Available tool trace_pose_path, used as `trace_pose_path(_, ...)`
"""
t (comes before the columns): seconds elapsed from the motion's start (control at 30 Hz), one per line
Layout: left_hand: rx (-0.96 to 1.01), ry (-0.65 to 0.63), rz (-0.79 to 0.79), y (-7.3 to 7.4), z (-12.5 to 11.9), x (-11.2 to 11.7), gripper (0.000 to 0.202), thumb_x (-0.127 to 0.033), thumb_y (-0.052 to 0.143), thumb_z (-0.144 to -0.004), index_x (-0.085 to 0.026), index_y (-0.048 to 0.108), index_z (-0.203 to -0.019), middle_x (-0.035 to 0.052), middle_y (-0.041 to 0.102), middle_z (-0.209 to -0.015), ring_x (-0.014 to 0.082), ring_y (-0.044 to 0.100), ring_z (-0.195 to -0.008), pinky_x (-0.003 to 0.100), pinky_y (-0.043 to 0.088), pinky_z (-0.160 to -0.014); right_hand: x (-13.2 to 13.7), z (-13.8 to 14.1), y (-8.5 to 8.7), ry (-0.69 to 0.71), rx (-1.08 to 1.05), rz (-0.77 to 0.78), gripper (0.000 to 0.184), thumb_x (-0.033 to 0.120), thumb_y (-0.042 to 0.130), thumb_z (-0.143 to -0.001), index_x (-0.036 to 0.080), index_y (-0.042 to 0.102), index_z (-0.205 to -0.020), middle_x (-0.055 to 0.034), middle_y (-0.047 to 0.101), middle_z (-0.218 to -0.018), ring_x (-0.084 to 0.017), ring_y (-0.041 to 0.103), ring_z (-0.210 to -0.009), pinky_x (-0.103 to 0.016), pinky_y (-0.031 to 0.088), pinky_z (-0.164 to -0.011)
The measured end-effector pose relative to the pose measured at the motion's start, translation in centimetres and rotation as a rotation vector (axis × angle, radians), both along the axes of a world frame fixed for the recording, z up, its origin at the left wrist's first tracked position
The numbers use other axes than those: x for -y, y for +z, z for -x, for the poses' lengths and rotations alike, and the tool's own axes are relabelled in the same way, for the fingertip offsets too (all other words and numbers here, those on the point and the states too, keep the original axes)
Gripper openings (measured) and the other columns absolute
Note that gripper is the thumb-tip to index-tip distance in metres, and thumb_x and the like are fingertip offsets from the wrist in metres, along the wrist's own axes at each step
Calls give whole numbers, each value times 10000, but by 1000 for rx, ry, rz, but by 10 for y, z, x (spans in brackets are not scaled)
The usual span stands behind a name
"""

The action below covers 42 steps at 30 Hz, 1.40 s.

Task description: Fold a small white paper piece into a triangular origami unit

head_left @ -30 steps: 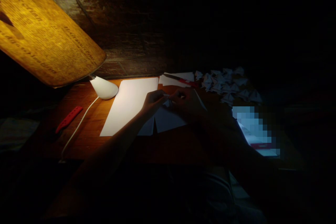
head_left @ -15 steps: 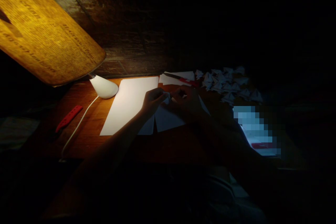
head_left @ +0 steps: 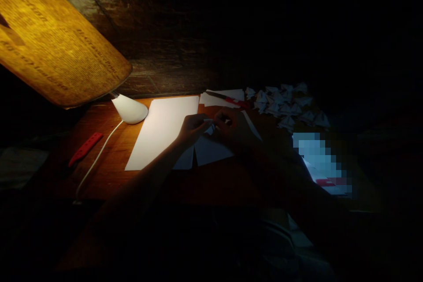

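A small piece of folded white paper (head_left: 209,128) is pinched between my two hands over the paper sheets. My left hand (head_left: 193,127) closes on its left side, lit by the lamp. From the right, my right hand (head_left: 231,127) grips it with fingers bent, mostly in shadow. Below lie a stack of white paper (head_left: 165,128) on the left and another white sheet (head_left: 213,152) partly under my hands. The folds of the small piece are too dim to make out.
A lamp (head_left: 130,110) with a printed yellow shade (head_left: 62,39) stands at left, its white cord crossing the wooden table (head_left: 109,176) near a red power strip (head_left: 86,147). A red-handled knife (head_left: 228,99) rests on paper behind. Several folded paper pieces (head_left: 272,108) and a glowing screen (head_left: 317,158) are at right.
My fingers have shifted slightly around the folded paper, and more of its pale surface shows between them. The view has moved a little; the other things stay in place.
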<state>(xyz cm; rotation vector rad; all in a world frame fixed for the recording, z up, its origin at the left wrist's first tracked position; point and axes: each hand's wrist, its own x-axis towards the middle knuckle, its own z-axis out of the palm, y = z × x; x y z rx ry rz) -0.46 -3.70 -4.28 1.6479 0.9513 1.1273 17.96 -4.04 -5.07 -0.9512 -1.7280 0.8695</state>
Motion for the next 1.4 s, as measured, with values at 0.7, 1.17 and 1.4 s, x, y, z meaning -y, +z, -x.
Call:
trace_pose_path(0.7, 50, 25, 91, -4, -3, -1, 428, -534, 803, -778, -185, 617, -615, -26, 543, -571, 100, 478, -555, 232, 348, -505, 8, -1, 16, -117, -166, 184, 204, 375, 738, -800, 199, 658, -734, -18, 679, -740, -159, 602, -707, -293, 460, -650)
trace_pose_path(1.17, 22, 5, 183, -6, -4, -2, 458, -570, 827, -780, -173, 685, -601, 0, 595, -536, 95, 521, -498, 234, 368, -468, 8, -1, 11, -231, 74, -209, 100, 246, 710, -864, 215, 671, -777, -30, 667, -807, -178, 609, -759, -313, 425, -651)
trace_pose_path(1.4, 128, 48, 250, -13, -3, -4, 296, -433, 840, -764, -154, 758, -710, 44, 718, -667, 119, 636, -566, 248, 497, -551, 1, -12, 16, -116, 315, -344, 85, 277, 670, -964, 236, 738, -932, -54, 727, -958, -206, 641, -891, -330, 463, -768)
